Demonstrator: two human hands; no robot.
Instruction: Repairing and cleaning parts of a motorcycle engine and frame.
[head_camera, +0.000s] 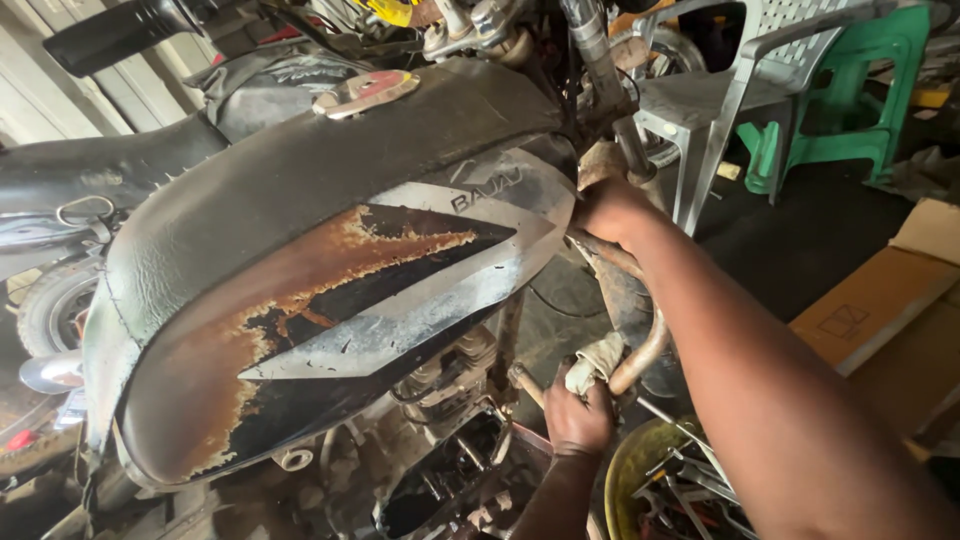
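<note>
A dirty rag (597, 360) is gripped by the left hand (578, 412) against the rusty exhaust pipe (640, 350), low beneath the rusted fuel tank (330, 290). The right hand (607, 208) is closed on the frame tube (600, 252) just right of the tank. A yellow bowl of tools (650, 475) sits near right.

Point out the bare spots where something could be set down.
Bare dark floor lies between the grey chair and the cardboard. It is crowded under the rusty tank: left hand grips a rag on the bent pipe, beside the yellow tool bowl. Right hand reaches behind the tank.
</note>
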